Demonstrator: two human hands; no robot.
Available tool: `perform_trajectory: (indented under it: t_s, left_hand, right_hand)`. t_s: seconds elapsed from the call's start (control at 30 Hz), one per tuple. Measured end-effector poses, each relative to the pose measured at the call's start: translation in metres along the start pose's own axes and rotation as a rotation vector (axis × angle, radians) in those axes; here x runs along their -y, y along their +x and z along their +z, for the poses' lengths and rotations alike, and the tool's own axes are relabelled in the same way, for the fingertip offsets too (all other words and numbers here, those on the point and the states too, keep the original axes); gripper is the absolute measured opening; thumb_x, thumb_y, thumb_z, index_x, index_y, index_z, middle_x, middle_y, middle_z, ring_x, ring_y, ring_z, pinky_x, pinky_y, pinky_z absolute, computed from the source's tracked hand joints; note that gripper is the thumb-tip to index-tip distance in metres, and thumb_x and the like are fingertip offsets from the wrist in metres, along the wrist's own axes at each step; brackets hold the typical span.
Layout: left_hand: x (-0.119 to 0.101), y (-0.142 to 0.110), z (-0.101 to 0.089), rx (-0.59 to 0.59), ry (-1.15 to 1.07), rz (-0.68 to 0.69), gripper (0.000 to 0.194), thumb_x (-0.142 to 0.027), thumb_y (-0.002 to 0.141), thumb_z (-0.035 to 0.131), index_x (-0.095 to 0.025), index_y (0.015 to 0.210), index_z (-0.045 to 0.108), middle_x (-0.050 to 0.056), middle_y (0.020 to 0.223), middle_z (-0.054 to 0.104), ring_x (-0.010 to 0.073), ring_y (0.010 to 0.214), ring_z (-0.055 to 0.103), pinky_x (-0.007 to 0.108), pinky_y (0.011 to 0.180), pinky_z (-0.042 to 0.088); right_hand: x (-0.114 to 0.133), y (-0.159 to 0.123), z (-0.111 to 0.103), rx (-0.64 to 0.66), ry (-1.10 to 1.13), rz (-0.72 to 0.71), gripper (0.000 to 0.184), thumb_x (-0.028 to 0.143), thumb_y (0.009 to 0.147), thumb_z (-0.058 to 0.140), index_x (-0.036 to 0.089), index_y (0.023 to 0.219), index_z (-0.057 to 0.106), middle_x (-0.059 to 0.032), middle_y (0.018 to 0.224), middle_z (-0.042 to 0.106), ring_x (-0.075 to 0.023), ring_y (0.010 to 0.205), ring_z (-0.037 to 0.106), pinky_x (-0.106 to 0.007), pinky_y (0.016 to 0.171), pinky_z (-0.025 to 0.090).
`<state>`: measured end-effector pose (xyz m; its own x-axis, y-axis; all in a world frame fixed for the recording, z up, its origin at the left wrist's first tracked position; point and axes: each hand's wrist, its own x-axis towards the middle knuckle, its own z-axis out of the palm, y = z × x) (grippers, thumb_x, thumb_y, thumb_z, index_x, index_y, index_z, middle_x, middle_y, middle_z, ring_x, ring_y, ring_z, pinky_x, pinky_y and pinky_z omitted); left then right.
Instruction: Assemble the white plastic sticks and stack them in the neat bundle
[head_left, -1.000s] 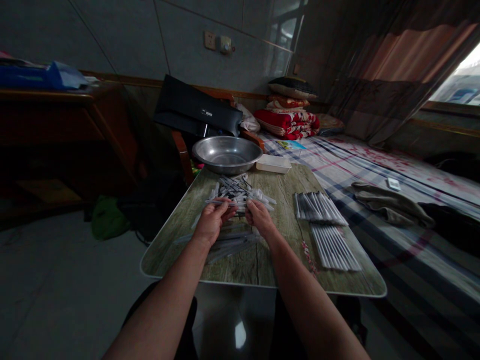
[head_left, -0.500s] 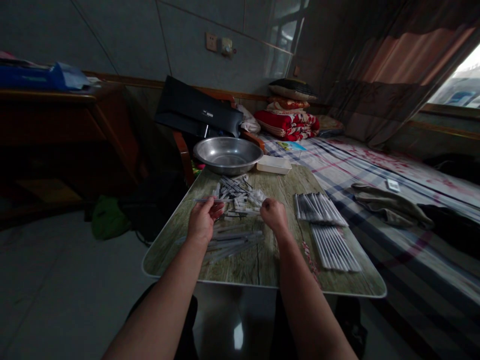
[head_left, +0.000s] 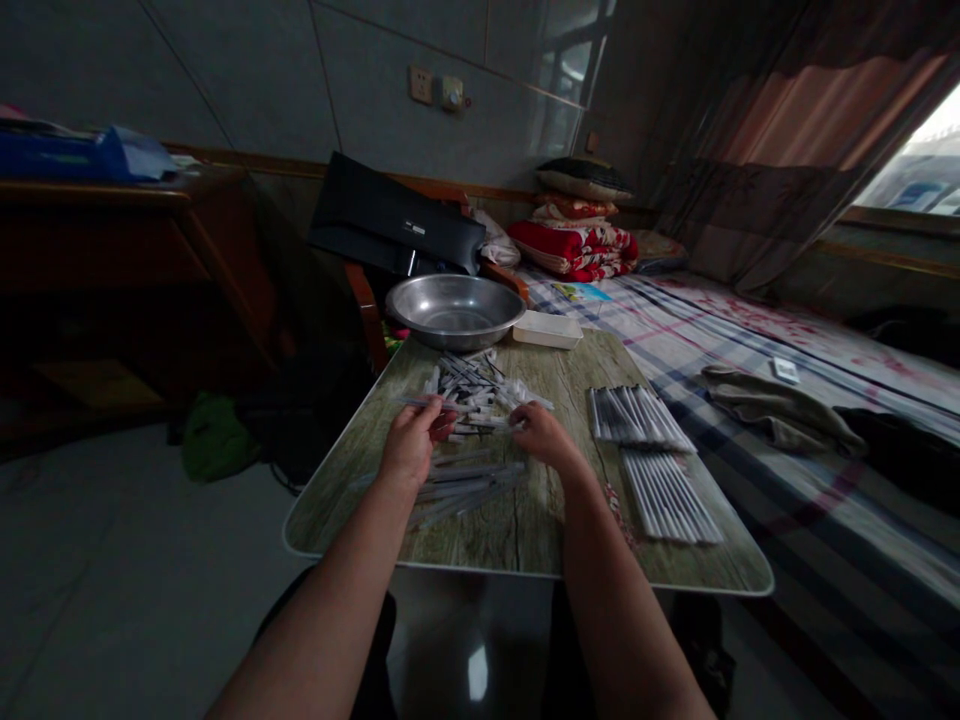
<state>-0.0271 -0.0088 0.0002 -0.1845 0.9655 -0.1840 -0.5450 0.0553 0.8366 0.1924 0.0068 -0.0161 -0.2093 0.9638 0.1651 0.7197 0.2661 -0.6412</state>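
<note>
My left hand (head_left: 411, 440) pinches a thin clear tube (head_left: 417, 402) that points left over the table. Close by on the right, my right hand (head_left: 546, 434) is closed at the near right edge of a loose pile of short white and dark pieces (head_left: 472, 385); what its fingertips hold, if anything, is too small to make out. Below both hands lie several long clear tubes (head_left: 469, 490). Rows of white pen-like sticks with dark ends (head_left: 637, 418) lie at the right, and a second row of white sticks (head_left: 671, 497) lies nearer me.
A metal basin (head_left: 457, 325) and a white plastic tray (head_left: 549, 332) stand at the far end of the wood-patterned table (head_left: 480, 548). A bed with a plaid sheet (head_left: 720, 340) borders the right side. Behind the basin a black monitor-like panel (head_left: 390, 225) leans on a chair.
My right hand has shifted slightly left and down along the pile's edge. My left hand has moved a little right, still with the clear tube in it.
</note>
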Motion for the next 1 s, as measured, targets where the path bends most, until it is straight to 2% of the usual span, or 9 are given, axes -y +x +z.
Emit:
perform_trajectory:
  t_s: [0.1,0.17,0.3,0.43,0.6,0.7,0.83,0.9,1.0]
  left_hand:
    - [-0.002,-0.006,0.003,0.086,0.028,-0.020,0.020,-0.022,0.073,0.074,-0.014,0.087,0.062,0.004,0.081,0.073,0.0153,0.071,0.071,0.021,0.056,0.055]
    - [-0.003,-0.009,0.004,0.121,0.041,-0.027,0.021,-0.023,0.073,0.074,-0.014,0.087,0.061,0.004,0.082,0.073,0.0161,0.072,0.072,0.021,0.057,0.055]
    - [-0.006,-0.012,0.007,0.138,0.061,-0.042,0.023,-0.025,0.073,0.075,-0.015,0.088,0.060,0.004,0.082,0.073,0.0161,0.072,0.072,0.021,0.057,0.055]
    - [-0.004,-0.012,0.008,0.153,0.072,-0.045,0.026,-0.028,0.072,0.076,-0.016,0.089,0.060,0.004,0.082,0.073,0.0165,0.072,0.071,0.022,0.058,0.055]
    - [-0.002,-0.011,0.009,0.169,0.096,-0.015,0.028,-0.033,0.072,0.074,-0.016,0.088,0.058,0.004,0.083,0.071,0.0161,0.075,0.070,0.023,0.062,0.055]
    - [-0.003,-0.015,0.010,0.221,0.167,-0.006,0.028,-0.037,0.075,0.070,-0.017,0.087,0.054,0.000,0.075,0.066,0.0140,0.067,0.067,0.023,0.058,0.053]
    - [-0.006,-0.024,0.012,0.445,0.300,-0.106,0.030,-0.043,0.081,0.063,-0.022,0.099,0.050,-0.008,0.060,0.049,0.0051,0.038,0.041,0.015,0.038,0.031]
    - [-0.007,-0.027,0.013,0.534,0.376,-0.144,0.031,-0.045,0.084,0.057,-0.023,0.105,0.050,-0.009,0.058,0.044,0.0037,0.036,0.028,0.015,0.036,0.019]
    - [-0.005,-0.028,0.014,0.574,0.509,-0.135,0.034,-0.048,0.087,0.051,-0.019,0.105,0.055,-0.008,0.056,0.042,0.0047,0.038,0.025,0.018,0.038,0.015]
  right_hand:
    - [0.008,0.001,0.006,0.029,0.415,-0.034,0.010,0.018,0.071,0.061,0.018,0.081,0.060,0.0023,0.070,0.057,-0.0117,0.063,0.052,-0.023,0.059,0.040]
    - [0.014,0.000,0.011,0.083,0.650,-0.034,0.013,0.026,0.074,0.063,0.019,0.084,0.058,0.0042,0.065,0.055,-0.0103,0.056,0.050,-0.021,0.051,0.038]
    - [0.022,-0.002,0.017,0.094,0.911,-0.015,0.020,0.033,0.076,0.067,0.020,0.087,0.056,0.0061,0.061,0.053,-0.0086,0.048,0.047,-0.020,0.045,0.036]
    - [0.025,-0.001,0.021,0.061,1.012,-0.028,0.021,0.034,0.075,0.068,0.019,0.085,0.057,0.0060,0.060,0.054,-0.0081,0.047,0.048,-0.020,0.045,0.037]
    - [0.026,0.000,0.022,0.004,0.995,0.013,0.021,0.036,0.076,0.066,0.018,0.084,0.061,0.0062,0.055,0.052,-0.0073,0.044,0.044,-0.020,0.042,0.033]
    - [0.026,0.001,0.022,-0.060,1.046,0.040,0.023,0.038,0.076,0.067,0.018,0.087,0.061,0.0075,0.053,0.049,-0.0065,0.042,0.041,-0.019,0.040,0.030]
    - [0.026,0.003,0.022,-0.113,1.221,0.079,0.027,0.036,0.070,0.073,0.021,0.081,0.054,0.0087,0.055,0.049,-0.0060,0.041,0.040,-0.018,0.039,0.030]
    - [0.027,0.003,0.023,-0.146,1.281,0.088,0.028,0.037,0.070,0.074,0.021,0.078,0.053,0.0088,0.053,0.046,-0.0056,0.042,0.038,-0.018,0.039,0.028]
    - [0.028,0.004,0.023,-0.204,1.318,0.096,0.027,0.040,0.072,0.072,0.020,0.081,0.057,0.0084,0.053,0.043,-0.0058,0.043,0.036,-0.018,0.040,0.026]
